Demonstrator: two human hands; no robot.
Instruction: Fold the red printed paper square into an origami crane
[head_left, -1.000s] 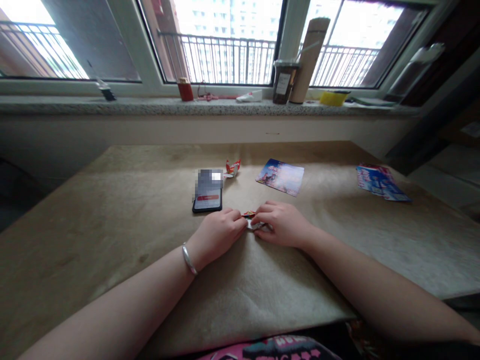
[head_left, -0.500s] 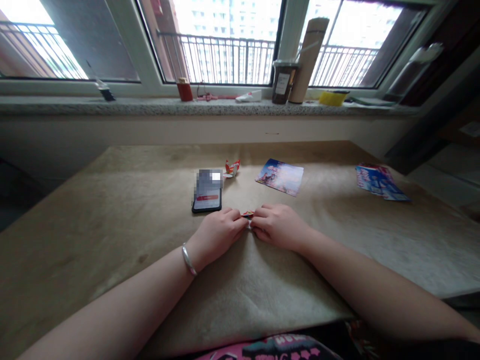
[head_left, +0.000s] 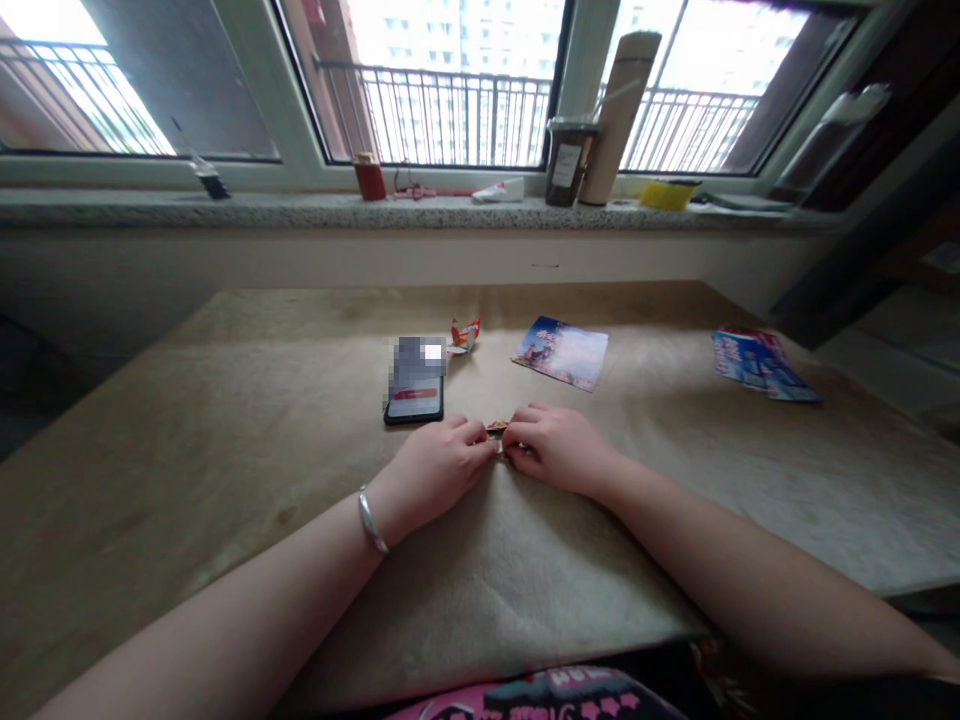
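the left hand (head_left: 435, 470) and right hand (head_left: 561, 448) each have a grip pinched on a small printed paper (head_left: 496, 428) between them at the worktop (head_left: 225, 430); beyond lie a phone (head_left: 415, 398), a red folded paper (head_left: 466, 336) and a blue-and-pink sheet (head_left: 564, 353)

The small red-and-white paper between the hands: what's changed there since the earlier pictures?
The fingers of the right bare hand have closed in over the small red-and-white paper, covering white areas visible earlier. Both hands remain on it. The left bare hand barely moved; the black smartphone and glossy blue printed card stayed put.
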